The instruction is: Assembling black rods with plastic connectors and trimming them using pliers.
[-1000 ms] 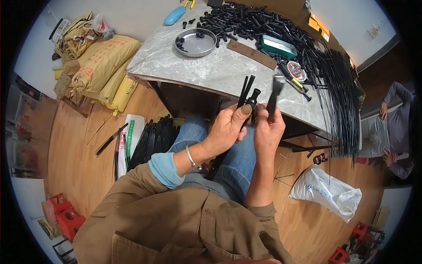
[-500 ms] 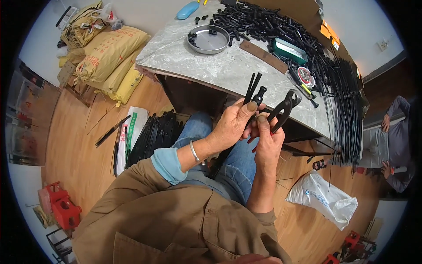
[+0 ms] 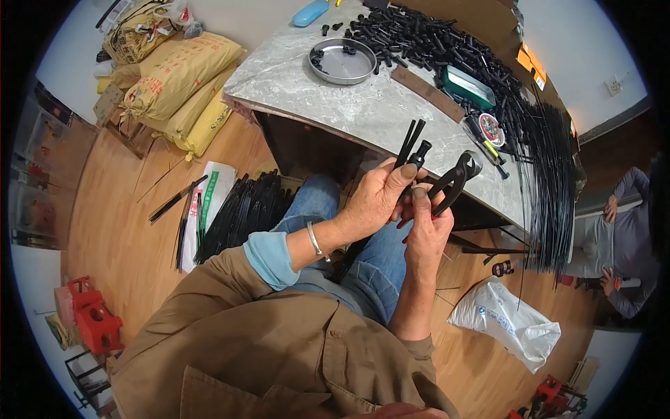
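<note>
In front of the table edge, my left hand is closed around a short black cylindrical fitting with a narrowed neck, its thumb pressed on the side. A few thin black rods stick up from the same grip. Close against it, my right hand grips black-jawed pincers with red handles, the jaws pointing up and right. My right thumb and fingertips meet near the lower end of the fitting; what they pinch there is hidden.
The grey marble-patterned table carries a round metal tray, a heap of black fittings, a green box and long black rods. Black strips lie left of my legs, a white sack right. Another person stands far right.
The view has shifted slightly, so the table and its contents sit a little further right. Both hands keep their holds on the fitting, rods and pincers.
</note>
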Tool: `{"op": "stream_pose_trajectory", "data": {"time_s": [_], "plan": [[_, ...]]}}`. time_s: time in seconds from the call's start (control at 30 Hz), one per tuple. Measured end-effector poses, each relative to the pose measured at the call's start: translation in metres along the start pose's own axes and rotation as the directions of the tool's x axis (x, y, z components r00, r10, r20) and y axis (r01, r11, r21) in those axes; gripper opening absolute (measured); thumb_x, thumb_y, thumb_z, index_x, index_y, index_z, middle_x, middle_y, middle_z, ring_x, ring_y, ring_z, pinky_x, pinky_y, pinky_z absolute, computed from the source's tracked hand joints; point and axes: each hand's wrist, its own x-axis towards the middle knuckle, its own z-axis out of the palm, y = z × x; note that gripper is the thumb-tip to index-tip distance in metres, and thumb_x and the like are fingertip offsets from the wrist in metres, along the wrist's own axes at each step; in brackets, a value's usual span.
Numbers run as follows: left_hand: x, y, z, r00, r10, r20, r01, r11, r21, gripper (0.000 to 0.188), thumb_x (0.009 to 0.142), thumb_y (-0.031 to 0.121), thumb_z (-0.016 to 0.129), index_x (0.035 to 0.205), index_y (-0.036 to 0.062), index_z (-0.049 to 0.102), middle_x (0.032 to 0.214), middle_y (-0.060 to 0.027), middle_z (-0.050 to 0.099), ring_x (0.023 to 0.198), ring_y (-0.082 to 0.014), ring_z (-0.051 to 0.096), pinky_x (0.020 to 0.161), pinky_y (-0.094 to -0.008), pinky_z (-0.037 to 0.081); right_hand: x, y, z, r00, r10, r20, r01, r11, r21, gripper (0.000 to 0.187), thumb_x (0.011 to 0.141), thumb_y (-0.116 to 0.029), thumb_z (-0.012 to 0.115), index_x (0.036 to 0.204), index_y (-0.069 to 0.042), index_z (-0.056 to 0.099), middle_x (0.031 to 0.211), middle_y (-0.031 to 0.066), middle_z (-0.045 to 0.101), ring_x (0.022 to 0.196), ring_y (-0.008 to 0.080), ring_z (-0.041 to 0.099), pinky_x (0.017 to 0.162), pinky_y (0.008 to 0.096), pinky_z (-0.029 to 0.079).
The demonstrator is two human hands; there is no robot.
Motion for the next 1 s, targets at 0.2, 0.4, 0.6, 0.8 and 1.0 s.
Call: {"op": "stream_pose_trajectory", "data": {"time_s": [0.2,0.4,0.6,0.8,1.0], "plan": [[-0.003,0.001,0.0,0.999,0.001,0.035,-0.002,1.0,0.025,0.056,0.095,0.053,0.044,0.1,-0.0005,0.061,0.064,0.0004,0.055,0.047,-0.0039,0.045,0.042,-0.0198,0.036,0.001,-0.002,-0.008,0.993,-0.119,-0.012,0.118,0.99,-0.082,0.019,0.094,-0.021,0.059,0.09,-0.002,0.06,0.066,-0.0003,0.054,0.055,0.0075,0.049,0.046,0.0214,0.036],[-0.007,0.011,-0.005,0.987,-0.056,0.154,0.06,0.998,-0.025,0.06,0.095,0.056,0.043,0.099,-0.0008,0.063,0.066,-0.0004,0.056,0.047,-0.0045,0.046,0.043,-0.02,0.036,0.006,-0.018,-0.022,0.996,0.063,0.058,-0.045,0.961,-0.272,0.019,0.09,-0.021,0.064,0.091,-0.002,0.063,0.062,-0.002,0.052,0.052,0.0056,0.047,0.044,0.0204,0.035],[0.003,0.004,-0.018,0.975,-0.168,0.147,0.186,0.975,-0.119,0.07,0.089,0.066,0.042,0.092,-0.0007,0.063,0.063,0.0003,0.053,0.046,-0.0053,0.044,0.042,-0.0196,0.033,-0.016,-0.042,-0.039,0.894,0.352,0.279,-0.312,0.933,-0.179,0.025,0.095,-0.019,0.052,0.108,0.002,0.053,0.075,0.0095,0.059,0.057,0.0165,0.059,0.049,0.0275,0.049],[0.004,0.004,-0.022,0.969,-0.21,0.127,0.225,0.967,-0.12,0.069,0.089,0.067,0.043,0.087,0.0007,0.062,0.054,0.0021,0.047,0.043,-0.0049,0.041,0.039,-0.0201,0.031,-0.045,-0.056,-0.045,0.727,0.568,0.385,-0.575,0.811,-0.111,0.039,0.095,-0.02,0.051,0.123,0.007,0.043,0.08,0.0152,0.06,0.057,0.0206,0.06,0.053,0.0339,0.053],[-0.01,0.013,-0.001,0.957,-0.175,0.231,0.205,0.972,-0.118,0.064,0.09,0.063,0.047,0.079,0.0016,0.061,0.05,0.0025,0.043,0.041,-0.0049,0.039,0.038,-0.0207,0.028,-0.05,-0.069,-0.058,0.538,0.706,0.461,-0.782,0.622,-0.04,0.032,0.095,-0.023,0.053,0.114,0.003,0.052,0.065,0.0072,0.051,0.044,0.0123,0.042,0.041,0.0277,0.039]]}}
